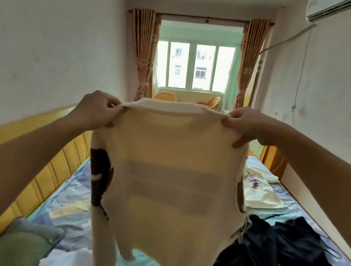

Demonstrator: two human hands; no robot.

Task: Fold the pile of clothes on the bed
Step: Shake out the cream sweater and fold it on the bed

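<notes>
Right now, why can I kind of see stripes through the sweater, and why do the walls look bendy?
In the head view, bright daylight from the window shines through the cream sweater that the left hand and right hand pinch up by its shoulders, so dark bands glow faintly through; the window itself is washed out; the wide-angle lens bows the walls and stretches the arms; the lower edges look blurry.

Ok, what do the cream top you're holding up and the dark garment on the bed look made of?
Cream top: seems a thin, soft knit; window light glows through it and the edges look fuzzy. Dark garment: probably smooth woven fabric, navy or black, matte, lying in loose folds; weave too blurred to tell.
</notes>
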